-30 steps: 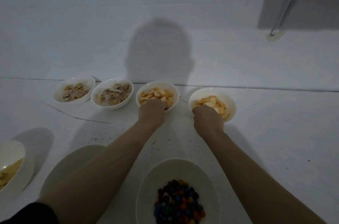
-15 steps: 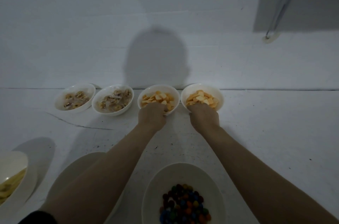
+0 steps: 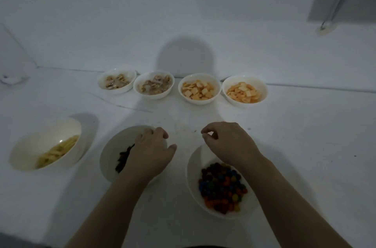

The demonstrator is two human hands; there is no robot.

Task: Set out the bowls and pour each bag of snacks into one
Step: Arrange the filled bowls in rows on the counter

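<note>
**Seven bowls filled, no bags in sight**

White and dimly lit, the table (image 3: 305, 146) runs back to a plain white wall, and it carries seven white bowls, every one with something in it. Along the far edge stands a neat row of four, just beside one another: the far-left bowl (image 3: 116, 80) and the second bowl (image 3: 154, 84) hold pale brown pieces, while the third bowl (image 3: 199, 88) and the far-right bowl (image 3: 244, 91) hold orange crackers. Nearer the person sit three larger ones, less evenly spaced: the yellow-stick bowl (image 3: 45, 144) at the left, the dark-snack bowl (image 3: 114, 152) in the middle and the candy bowl (image 3: 195, 176) with its coloured sweets at the right.

The left hand (image 3: 150, 154) lies over the far rim of the dark-snack bowl with its fingers curled down at that rim; whether they actually grip it I cannot tell, since the hand hides the contact. The right hand (image 3: 227, 144) hovers above the far edge of the candy bowl, fingers loosely curled, holding nothing.

No bag shows anywhere, so the pouring looks finished. What seems left is only arranging: the near three bowls are not yet lined up like the back row, and both hands are placed as if to shift the two nearest.
</note>
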